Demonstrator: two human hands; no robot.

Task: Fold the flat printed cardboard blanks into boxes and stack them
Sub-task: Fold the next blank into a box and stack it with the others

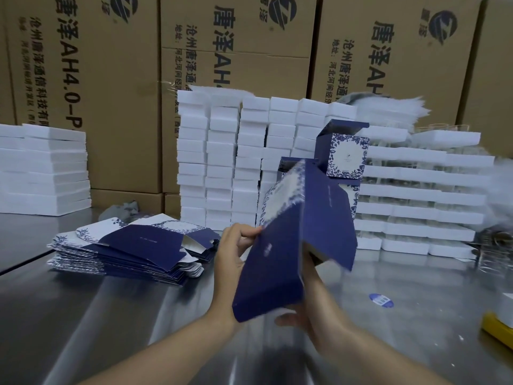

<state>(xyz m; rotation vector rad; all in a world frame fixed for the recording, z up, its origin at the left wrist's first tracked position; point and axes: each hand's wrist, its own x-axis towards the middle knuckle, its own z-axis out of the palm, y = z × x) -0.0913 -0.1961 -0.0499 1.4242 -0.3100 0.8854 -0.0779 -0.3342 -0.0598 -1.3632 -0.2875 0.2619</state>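
Over the metal table (111,315) I hold a navy-and-white printed cardboard blank (280,254), partly opened into a tilted tube. My left hand (236,254) pinches its left edge with thumb and fingers. My right hand (311,309) grips it from below and behind, mostly hidden by the cardboard. A pile of flat printed blanks (130,248) lies to the left. Behind the held blank, folded printed boxes (347,157) stand stacked, the lower ones partly hidden.
Stacks of white foam trays (236,162) line the back, more (44,168) at the far left and wide ones (422,195) at the right. Big brown cartons (105,79) form the wall behind. A blue sticker (381,300) and a yellow object (497,326) lie at right.
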